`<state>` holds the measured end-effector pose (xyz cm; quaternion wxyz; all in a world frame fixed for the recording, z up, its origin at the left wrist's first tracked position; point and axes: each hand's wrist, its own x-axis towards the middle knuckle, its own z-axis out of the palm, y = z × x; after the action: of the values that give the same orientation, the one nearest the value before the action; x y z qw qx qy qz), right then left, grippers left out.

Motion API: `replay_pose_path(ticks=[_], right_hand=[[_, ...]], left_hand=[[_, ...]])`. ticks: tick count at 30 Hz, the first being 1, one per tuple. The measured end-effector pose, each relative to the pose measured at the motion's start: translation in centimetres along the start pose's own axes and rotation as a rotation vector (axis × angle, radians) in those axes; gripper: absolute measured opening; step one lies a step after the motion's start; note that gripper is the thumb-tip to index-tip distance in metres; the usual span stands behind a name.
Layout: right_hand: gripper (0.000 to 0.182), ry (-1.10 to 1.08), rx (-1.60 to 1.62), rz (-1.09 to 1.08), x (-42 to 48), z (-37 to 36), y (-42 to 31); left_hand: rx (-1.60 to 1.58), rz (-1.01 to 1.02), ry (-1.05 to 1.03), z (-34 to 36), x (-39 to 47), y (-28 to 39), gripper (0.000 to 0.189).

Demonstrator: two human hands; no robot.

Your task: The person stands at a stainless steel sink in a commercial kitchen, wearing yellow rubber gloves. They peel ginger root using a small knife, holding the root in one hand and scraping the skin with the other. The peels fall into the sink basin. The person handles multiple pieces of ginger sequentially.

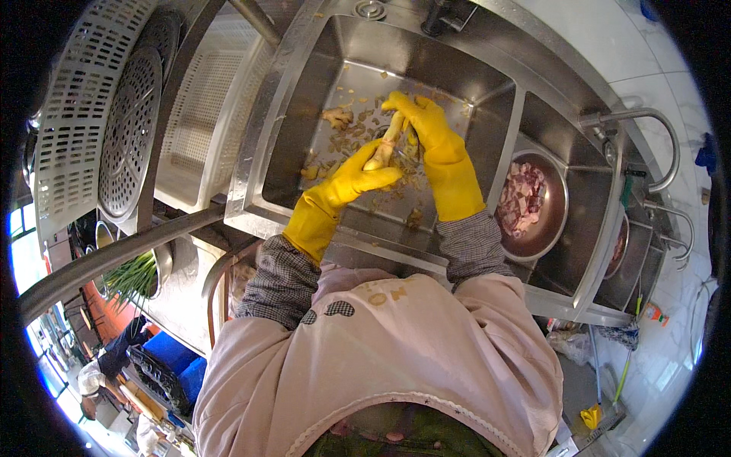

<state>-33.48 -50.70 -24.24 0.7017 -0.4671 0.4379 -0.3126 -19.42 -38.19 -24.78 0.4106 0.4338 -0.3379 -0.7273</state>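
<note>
Yellow rubber gloves cover both hands over a deep stainless steel sink basin (365, 74). My left hand (365, 171) is closed around the lower end of a pale, knobbly piece of ginger root (391, 137), which slants up to the right. At its upper end my right hand (420, 123) has its fingers around it; whether a small tool is in that hand cannot be told. Brown peel scraps (357, 128) lie scattered over the basin floor. Another ginger piece (337, 117) rests on the floor to the left of the hands.
Right of the basin, a metal bowl of raw meat chunks (521, 200) stands in a second sink, with a curved faucet (665, 125) beyond. White perforated plastic baskets (200, 108) and a round perforated metal tray (131, 131) are at left. A person (97, 377) is far off, lower left.
</note>
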Motion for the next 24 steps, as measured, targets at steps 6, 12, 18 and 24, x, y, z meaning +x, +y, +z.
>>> replay_pose_path(ticks=[6, 12, 18, 24], right_hand=[[0.034, 0.484, -0.401, -0.247, 1.7, 0.1, 1.2], [0.029, 0.752, -0.705, -0.525, 3.2, -1.2, 1.2], [0.020, 0.578, -0.798, -0.349, 1.3, 1.5, 1.0], [0.022, 0.835, -0.556, -0.483, 1.9, -1.4, 0.6]], left_hand=[[-0.118, 0.001, -0.196, -0.7, 0.7, -1.9, 0.054], [-0.436, 0.064, -0.153, 1.2, -1.2, -1.5, 0.052], [-0.261, -0.009, -0.075, -0.7, -0.6, -2.9, 0.048], [0.056, -0.127, 0.144, 0.0, -1.2, -1.0, 0.053]])
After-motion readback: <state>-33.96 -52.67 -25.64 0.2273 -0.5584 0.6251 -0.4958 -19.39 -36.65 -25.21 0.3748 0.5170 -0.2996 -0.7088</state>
